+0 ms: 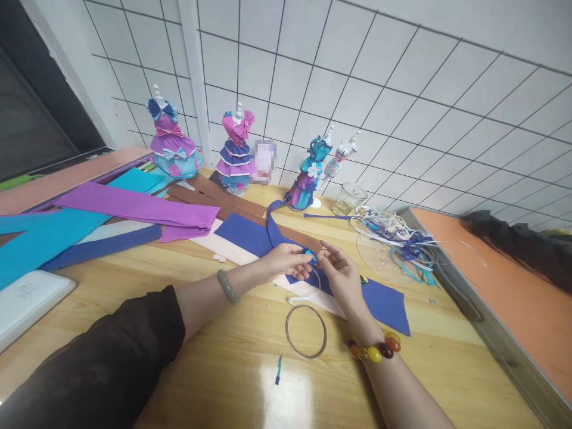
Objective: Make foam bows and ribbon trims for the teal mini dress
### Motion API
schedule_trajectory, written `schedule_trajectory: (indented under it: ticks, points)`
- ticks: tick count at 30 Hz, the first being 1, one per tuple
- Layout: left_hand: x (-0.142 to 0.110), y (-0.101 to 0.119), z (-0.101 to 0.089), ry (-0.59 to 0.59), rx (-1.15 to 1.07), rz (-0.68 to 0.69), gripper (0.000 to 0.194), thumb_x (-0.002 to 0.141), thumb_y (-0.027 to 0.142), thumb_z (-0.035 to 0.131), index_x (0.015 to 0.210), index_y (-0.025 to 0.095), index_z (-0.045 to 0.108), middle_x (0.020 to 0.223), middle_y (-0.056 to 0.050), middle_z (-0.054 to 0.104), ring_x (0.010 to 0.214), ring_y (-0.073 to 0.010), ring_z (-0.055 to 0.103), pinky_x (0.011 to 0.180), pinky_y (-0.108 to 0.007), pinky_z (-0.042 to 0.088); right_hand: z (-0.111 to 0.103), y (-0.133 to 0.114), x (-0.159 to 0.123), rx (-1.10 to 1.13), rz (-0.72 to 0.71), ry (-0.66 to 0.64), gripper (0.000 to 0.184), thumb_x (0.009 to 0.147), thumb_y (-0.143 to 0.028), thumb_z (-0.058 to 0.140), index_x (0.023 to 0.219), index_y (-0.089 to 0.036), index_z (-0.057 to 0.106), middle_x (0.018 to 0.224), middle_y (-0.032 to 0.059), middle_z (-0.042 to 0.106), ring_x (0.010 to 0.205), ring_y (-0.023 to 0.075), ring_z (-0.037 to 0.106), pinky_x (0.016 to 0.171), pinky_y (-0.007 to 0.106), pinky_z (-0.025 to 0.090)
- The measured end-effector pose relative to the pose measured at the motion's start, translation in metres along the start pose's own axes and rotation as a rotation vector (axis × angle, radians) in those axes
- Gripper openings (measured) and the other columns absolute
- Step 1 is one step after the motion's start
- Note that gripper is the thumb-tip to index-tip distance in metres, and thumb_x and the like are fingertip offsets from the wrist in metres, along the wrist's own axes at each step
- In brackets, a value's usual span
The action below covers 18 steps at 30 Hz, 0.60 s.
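Between my two hands is a small blue fabric piece (310, 256), gathered like a little flower or bow; its exact form is too small to tell. My left hand (290, 261) pinches its left side with thumb and forefinger. On the other side, the fingertips of my right hand (338, 271) close on it too. A thin white cord (318, 285) hangs down from near the fingers. Beneath the hands lies a dark blue fabric strip (384, 304) over a pale pink strip (243, 255). A narrow blue ribbon (272, 223) curls up behind my left hand.
Dressed miniature mannequins (235, 152) stand along the tiled wall. Folded purple fabric (143, 208) and other strips cover the left side, near a white device (33, 304). A glass jar (349, 199) and a scrap pile (393, 235) sit right. A ring (306, 332) lies in front.
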<state>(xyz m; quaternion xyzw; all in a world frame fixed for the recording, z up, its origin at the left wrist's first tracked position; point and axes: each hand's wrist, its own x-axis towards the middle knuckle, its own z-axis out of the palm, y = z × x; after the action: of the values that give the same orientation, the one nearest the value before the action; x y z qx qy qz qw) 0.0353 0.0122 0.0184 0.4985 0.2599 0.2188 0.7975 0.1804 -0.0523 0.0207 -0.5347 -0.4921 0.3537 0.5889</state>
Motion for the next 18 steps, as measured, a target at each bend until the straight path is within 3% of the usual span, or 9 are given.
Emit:
schedule_trajectory:
  ticks: [4,8,18]
  points:
    - [0.001,-0.0011,-0.0008,0.011,-0.036,0.035,0.037,0.064,0.033,0.067,0.09,0.01,0.056,0.075,-0.008,0.061,0.062,-0.0118,0.059,0.059,-0.026,0.046,0.0007,-0.001,0.0002,-0.008,-0.005,0.016,0.037,0.07,-0.034,0.063,0.104,-0.02,0.056,0.077,0.002,0.055,0.067,0.0134,0.051,0.067,0.029,0.043]
    - [0.0025,-0.0037,-0.0001,0.105,-0.034,0.115,0.054,0.062,0.023,0.07,0.109,0.014,0.046,0.074,-0.005,0.061,0.064,-0.0127,0.06,0.056,-0.025,0.046,0.0015,0.0002,-0.0001,-0.01,-0.008,0.009,0.037,0.07,-0.034,0.062,0.105,-0.021,0.055,0.078,0.0017,0.055,0.068,0.0135,0.051,0.067,0.03,0.043]
    - [0.0011,-0.0035,0.0034,0.16,0.16,0.307,0.062,0.068,0.022,0.063,0.121,0.013,0.033,0.074,-0.005,0.06,0.068,-0.0146,0.06,0.058,-0.025,0.049,0.0032,0.0025,-0.0017,-0.067,-0.042,0.01,0.036,0.073,-0.032,0.06,0.106,-0.021,0.054,0.08,0.0025,0.055,0.075,0.0153,0.054,0.074,0.033,0.044]
